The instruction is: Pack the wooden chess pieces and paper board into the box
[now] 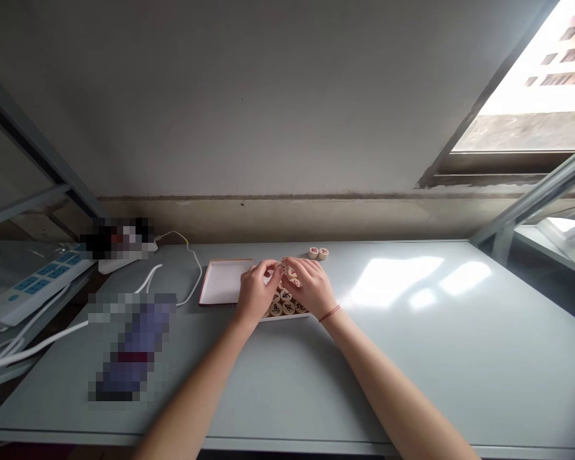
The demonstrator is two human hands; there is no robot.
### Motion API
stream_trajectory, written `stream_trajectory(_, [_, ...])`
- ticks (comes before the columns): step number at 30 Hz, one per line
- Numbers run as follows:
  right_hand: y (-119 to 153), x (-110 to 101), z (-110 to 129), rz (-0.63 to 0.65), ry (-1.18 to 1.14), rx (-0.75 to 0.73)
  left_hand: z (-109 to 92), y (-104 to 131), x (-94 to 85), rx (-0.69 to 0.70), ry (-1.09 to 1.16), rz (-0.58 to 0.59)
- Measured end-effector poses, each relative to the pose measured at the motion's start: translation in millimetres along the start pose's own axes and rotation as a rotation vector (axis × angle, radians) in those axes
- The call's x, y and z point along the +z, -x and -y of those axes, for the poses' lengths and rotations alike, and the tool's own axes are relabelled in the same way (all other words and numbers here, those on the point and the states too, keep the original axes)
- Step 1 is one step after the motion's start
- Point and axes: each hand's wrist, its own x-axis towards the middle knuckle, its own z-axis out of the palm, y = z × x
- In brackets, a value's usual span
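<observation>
Over a shallow white box full of round wooden xiangqi pieces, my two hands come together. My left hand is closed in a pinch, thumb and forefinger at a xiangqi piece near the box's far side. From the other side, the fingertips of my right hand close on the same spot and partly hide the piece. Several pieces in the box show dark or red characters face up. Two more pieces with red characters, one of them a xiangqi piece, stand outside the box, beyond my right hand.
Left of the box lies an open lid with a white inside and red edge. A power strip, white cables and a blurred purple item occupy the grey table's left side. The wall and metal posts bound it.
</observation>
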Motion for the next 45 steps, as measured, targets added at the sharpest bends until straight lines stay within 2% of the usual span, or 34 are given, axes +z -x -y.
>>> stream_trajectory(2, [-1, -2, -4, -0.022, 0.022, -0.001, 2, 1, -2.1, -0.065, 0.103, 0.0])
stream_trajectory(4, [-1, -6, -15, -0.056, 0.045, 0.064, 5, 1, -3.3, -0.128, 0.159, -0.02])
stream_trajectory(7, [6, -17, -46, -0.155, 0.125, 0.293, 12, 0, -4.3, -0.164, 0.216, -0.044])
stream_trajectory(9, [14, -22, -68, -0.175, 0.216, 0.478, 16, -1, -4.4, -0.158, 0.253, -0.047])
stream_trajectory(12, [26, -23, -90, -0.026, 0.298, 0.709, 19, -2, -3.4, -0.169, 0.278, -0.043])
stream_trajectory(15, [33, -21, -96, 0.17, 0.351, 0.824, 21, -2, -1.2, -0.203, 0.273, -0.049])
stream_trajectory(17, [35, -19, -95, 0.23, 0.384, 0.833, 22, -2, 0.2, -0.208, 0.254, -0.059])
stream_trajectory(21, [36, -19, -93, 0.271, 0.387, 0.817, 22, -1, 1.1, -0.203, 0.209, -0.041])
stream_trajectory(23, [34, -20, -92, 0.238, 0.366, 0.815, 20, 0, 0.9, -0.175, 0.169, -0.025])
stream_trajectory(25, [28, -21, -85, 0.116, 0.335, 0.78, 18, 1, 0.6, -0.103, 0.093, -0.018])
stream_trajectory(28, [13, -21, -59, -0.059, 0.147, 0.569, 16, 3, 0.4, 0.077, -0.053, -0.021])
stream_trajectory(32, [-4, -15, -5, 0.054, -0.217, 0.229, 16, 5, 0.4, 0.271, -0.162, -0.025])
stream_trajectory(34, [-8, -12, 16, 0.07, -0.273, 0.182, 17, 6, 0.4, 0.317, -0.183, -0.034])
stream_trajectory(36, [-9, -9, 25, 0.06, -0.301, 0.198, 16, 6, 0.8, 0.339, -0.188, -0.039])
stream_trajectory(38, [-9, -9, 20, 0.046, -0.314, 0.222, 16, 6, 1.7, 0.348, -0.198, -0.035])
stream_trajectory(40, [-7, -12, 2, 0.011, -0.275, 0.252, 15, 6, 2.4, 0.344, -0.215, -0.012])
stream_trajectory(42, [-2, -17, -24, -0.065, -0.163, 0.334, 16, 6, 2.6, 0.326, -0.224, 0.003])
stream_trajectory(44, [7, -22, -55, -0.166, 0.002, 0.487, 17, 6, 2.0, 0.303, -0.213, 0.003])
stream_trajectory(45, [13, -24, -69, -0.17, 0.092, 0.546, 17, 5, 1.6, 0.29, -0.203, 0.003])
